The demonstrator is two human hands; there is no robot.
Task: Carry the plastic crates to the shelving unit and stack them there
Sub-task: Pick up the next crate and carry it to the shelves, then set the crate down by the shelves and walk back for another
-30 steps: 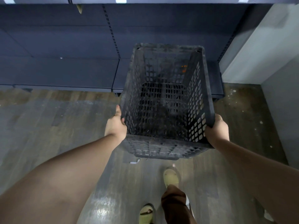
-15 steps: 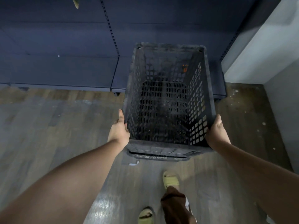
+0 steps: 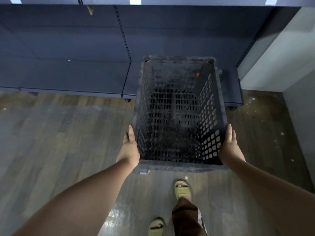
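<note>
at the bottom of the view there are two feet in pale yellow-green slippers (image 3: 182,189), standing on a grey wooden floor (image 3: 59,142), and a brown trouser leg (image 3: 185,217) above the nearer one. two bare forearms reach forward from the lower corners.

the left hand (image 3: 129,148) lies flat against the left outer wall of a dark plastic crate (image 3: 179,113), near the corner closest to the person, with the fingers stretched forward along the wall. the right hand (image 3: 229,147) presses in the same way on the right outer wall. both hands are open and flat, not curled around any rim or handle; the crate is kept between the two palms. the thumbs are mostly hidden, so i cannot tell where they sit.

the crate is seen from above into its open top. it has perforated walls and a grid bottom, and it looks dusty. a small orange spot shows high on its inner right wall. the near part of the crate is over the floor, and the far part reaches over the low bottom shelf of a dark blue shelving unit (image 3: 76,79). i cannot tell if the crate touches this shelf.

to the right of the unit there is a light grey wall (image 3: 276,53).
</note>
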